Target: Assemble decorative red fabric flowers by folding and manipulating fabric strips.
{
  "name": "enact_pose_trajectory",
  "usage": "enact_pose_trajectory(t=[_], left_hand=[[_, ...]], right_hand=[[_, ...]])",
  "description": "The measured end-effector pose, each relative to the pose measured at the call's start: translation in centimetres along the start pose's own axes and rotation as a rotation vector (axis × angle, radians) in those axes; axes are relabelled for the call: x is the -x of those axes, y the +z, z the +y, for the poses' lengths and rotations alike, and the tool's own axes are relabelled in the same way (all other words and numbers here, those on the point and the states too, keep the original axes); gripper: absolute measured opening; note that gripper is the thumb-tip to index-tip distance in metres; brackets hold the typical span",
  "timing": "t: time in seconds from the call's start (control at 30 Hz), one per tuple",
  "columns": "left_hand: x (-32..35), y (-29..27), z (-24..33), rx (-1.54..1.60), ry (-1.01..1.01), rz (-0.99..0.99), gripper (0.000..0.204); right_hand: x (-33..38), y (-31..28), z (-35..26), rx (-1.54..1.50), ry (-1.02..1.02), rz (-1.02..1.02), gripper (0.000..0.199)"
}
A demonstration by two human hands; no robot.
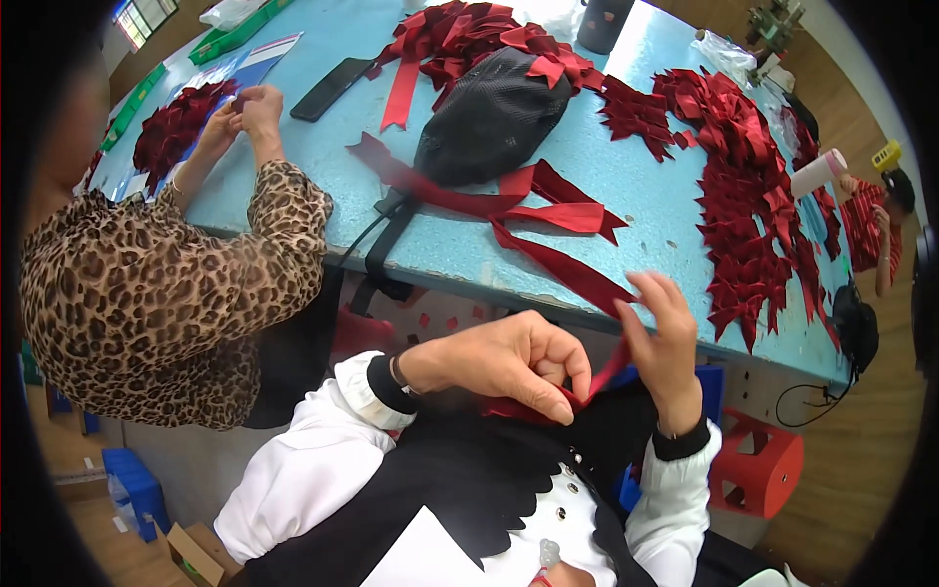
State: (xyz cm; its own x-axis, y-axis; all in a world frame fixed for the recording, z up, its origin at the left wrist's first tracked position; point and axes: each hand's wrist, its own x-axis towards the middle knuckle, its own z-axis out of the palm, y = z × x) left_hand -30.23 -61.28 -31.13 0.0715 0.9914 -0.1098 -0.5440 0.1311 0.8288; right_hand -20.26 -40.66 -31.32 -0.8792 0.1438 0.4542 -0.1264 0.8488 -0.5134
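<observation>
Close to my lap, my left hand (514,367) is closed, its thumb and curled fingers pinching a dark red ribbon (558,269). My right hand (663,338) is raised at the table's front edge, the same ribbon running behind its thumb and down to my left hand. Its fingers are bent round the strip, though their exact grip is partly hidden. From there the ribbon stretches back onto the blue table (391,230). More loose red ribbon lengths (469,201) lie there, crossing beside a black mesh bag (494,117).
Piles of red ribbon bows (748,215) cover the table's right side, with another heap (460,44) at the back. A black phone (333,88) and a dark cup (604,24) stand out nearby. On my left sits a co-worker in leopard print (166,303). A red stool (758,465) is at right.
</observation>
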Motion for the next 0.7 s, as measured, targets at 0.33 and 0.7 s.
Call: enact_pose_trajectory(t=[0.33,0.7], left_hand=[[6.4,-9.3,-1.0,0.154,0.059,-0.04,0.018],[12.4,-15.1,-2.2,0.276,0.115,-0.034,0.018]], right_hand=[[-17.0,17.1,-2.9,0.284,-0.459,-0.362,0.058],[-22.7,17.3,-2.6,-0.225,-0.025,-0.317,0.024]])
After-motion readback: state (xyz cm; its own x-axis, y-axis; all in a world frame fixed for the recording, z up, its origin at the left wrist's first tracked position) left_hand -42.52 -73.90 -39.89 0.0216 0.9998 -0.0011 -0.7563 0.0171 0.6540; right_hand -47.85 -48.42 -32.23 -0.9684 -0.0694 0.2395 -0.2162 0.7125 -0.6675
